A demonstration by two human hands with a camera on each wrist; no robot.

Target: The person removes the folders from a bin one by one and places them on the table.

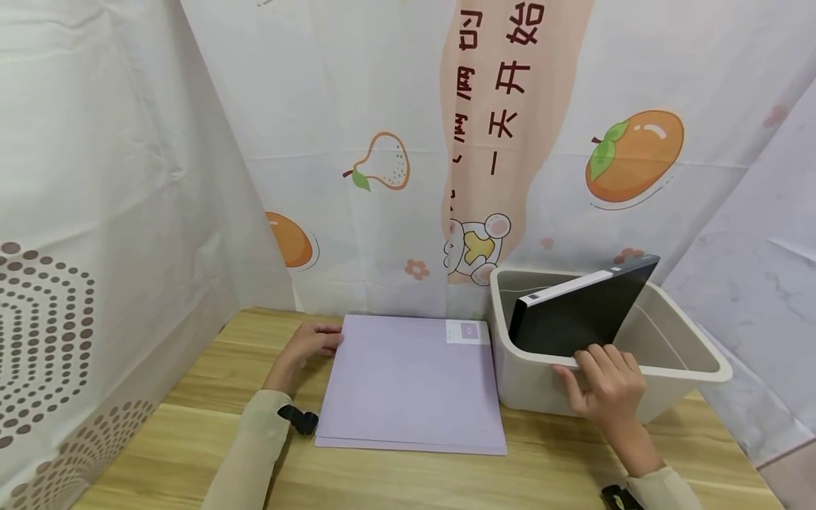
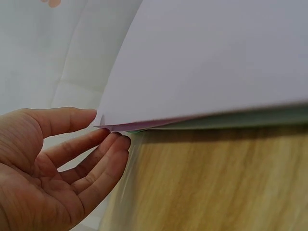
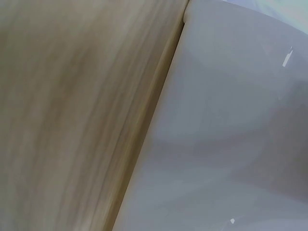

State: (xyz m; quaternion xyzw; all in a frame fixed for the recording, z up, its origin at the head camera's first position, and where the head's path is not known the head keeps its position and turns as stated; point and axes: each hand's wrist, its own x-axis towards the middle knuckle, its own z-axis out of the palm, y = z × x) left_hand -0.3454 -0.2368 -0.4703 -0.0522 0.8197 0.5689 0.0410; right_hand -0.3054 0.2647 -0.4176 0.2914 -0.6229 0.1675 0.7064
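Find the lavender folders (image 1: pixel 411 386) lying flat on the worktop (image 1: pixel 408 482), just left of the white bin (image 1: pixel 532 386), with a pale label (image 1: pixel 467 331) at the far right corner. Note the left hand (image 1: pixel 314 341) at their left edge near the far corner, thumb above and fingers below, seemingly pinching lightly; note the right hand (image 1: pixel 608 386) gripping the bin's near rim, fingers over the edge and thumb outside. Judge the folders light and thin, probably card or flexible plastic: stiff enough to lift by an edge, yet likely to bow across the width, with a greenish layer (image 2: pixel 250 118) showing underneath in the left wrist view. Expect smooth faces, apt to slide on one another and splay. Take hold inward from the corner, all layers together, to avoid creasing. Treat the black binder (image 1: pixel 574 319), tilted inside the bin, as probably stiffer and heavier, better held by its thick upper edge.
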